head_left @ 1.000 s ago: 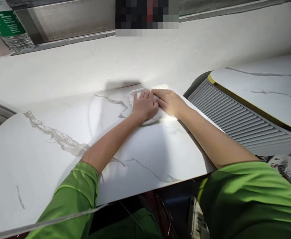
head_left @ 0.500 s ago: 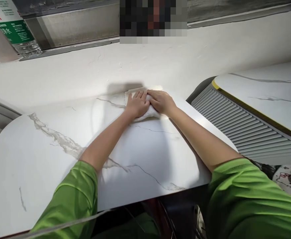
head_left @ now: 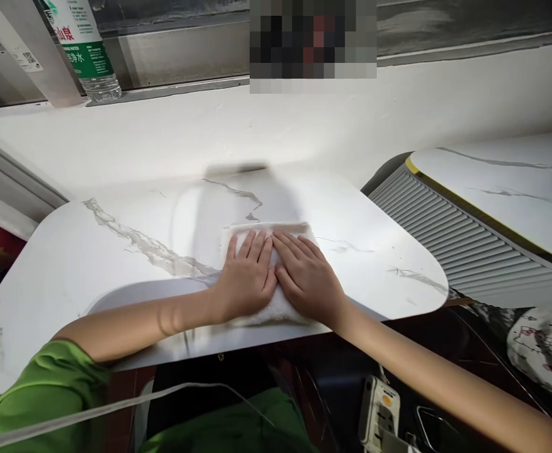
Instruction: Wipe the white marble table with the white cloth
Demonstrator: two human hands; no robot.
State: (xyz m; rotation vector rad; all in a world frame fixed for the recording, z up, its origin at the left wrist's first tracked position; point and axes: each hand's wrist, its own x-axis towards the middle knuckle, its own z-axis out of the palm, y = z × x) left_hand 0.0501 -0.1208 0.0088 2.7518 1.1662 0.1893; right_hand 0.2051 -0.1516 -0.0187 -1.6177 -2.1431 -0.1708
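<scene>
A folded white cloth (head_left: 279, 307) lies flat on the white marble-patterned table (head_left: 374, 264), close to its front edge. My left hand (head_left: 246, 277) rests palm down on the left part of the cloth with its fingers stretched forward. Beside it, my right hand (head_left: 309, 277) lies flat on the right part, fingers extended. The two hands meet at the thumbs and index fingers. Both palms press the cloth from above, and neither hand grips it. Much of the cloth is hidden beneath them.
On the ledge at the back left stand a water bottle (head_left: 91, 60) and a translucent container (head_left: 51, 63). A second marble-patterned table (head_left: 506, 182) with a ribbed side is at the right. Below the front edge are a power strip (head_left: 380, 409) and a pale cable (head_left: 129, 402).
Both hands have drawn the cloth from the table's back edge by the wall toward its front edge. My elbows have spread outward, and the view has shifted slightly left.
</scene>
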